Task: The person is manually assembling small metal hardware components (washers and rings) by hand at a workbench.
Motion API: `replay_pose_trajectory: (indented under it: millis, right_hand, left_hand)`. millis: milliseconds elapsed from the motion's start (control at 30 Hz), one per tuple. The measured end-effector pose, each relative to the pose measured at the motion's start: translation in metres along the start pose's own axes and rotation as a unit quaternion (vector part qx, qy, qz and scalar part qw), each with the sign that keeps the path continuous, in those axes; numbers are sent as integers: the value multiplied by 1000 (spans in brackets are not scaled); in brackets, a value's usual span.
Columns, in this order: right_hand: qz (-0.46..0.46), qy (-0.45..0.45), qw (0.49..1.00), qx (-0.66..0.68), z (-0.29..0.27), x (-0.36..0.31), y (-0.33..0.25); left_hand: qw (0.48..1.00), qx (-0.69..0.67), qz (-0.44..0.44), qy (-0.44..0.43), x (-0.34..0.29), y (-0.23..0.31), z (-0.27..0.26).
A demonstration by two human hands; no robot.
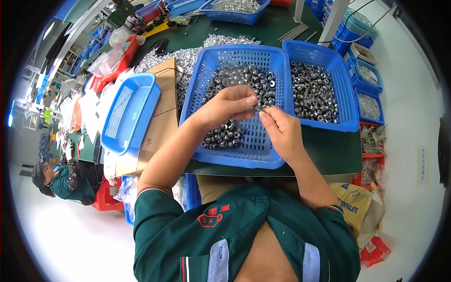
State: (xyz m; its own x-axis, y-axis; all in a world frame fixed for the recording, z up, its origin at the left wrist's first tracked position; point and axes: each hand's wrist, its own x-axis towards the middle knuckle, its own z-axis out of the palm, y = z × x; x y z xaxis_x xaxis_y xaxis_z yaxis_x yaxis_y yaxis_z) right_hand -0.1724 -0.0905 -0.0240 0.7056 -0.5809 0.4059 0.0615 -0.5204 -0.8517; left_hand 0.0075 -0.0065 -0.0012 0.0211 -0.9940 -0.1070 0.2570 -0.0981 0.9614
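Observation:
My left hand point(233, 104) and my right hand point(283, 129) meet above a blue perforated basket point(270, 157). Between their fingertips is a small dark metal piece point(258, 108), mostly covered, so its exact kind does not show. Both hands are closed, thumb against fingers. Under them, the basket holds many short, dark and silvery metal cylinders point(221, 137) with holes through them. Its right part shows bare blue bottom. To the right stands a second blue basket point(350, 105), filled with similar holed metal pieces point(314, 91).
A shallow light-blue basket point(129, 145) rests on brown cardboard point(157, 124) at the left. Shiny silver parts point(188, 56) lie heaped behind the baskets. Thin metal rods point(293, 33) lie at the far right. Another person point(70, 181) sits at the left, by a red stool point(107, 196).

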Motion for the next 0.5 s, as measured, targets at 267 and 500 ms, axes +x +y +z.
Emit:
replay_pose_trajectory:
  millis: [267, 500]
  right_hand:
    - [-28, -34, 992, -117, 1, 0, -3]
    - [-134, -5, 965, -225, 5, -2, -7]
  left_hand:
    - [997, 66, 20, 39, -2, -2, 3]
    - [996, -28, -83, 25, -2, -6, -7]
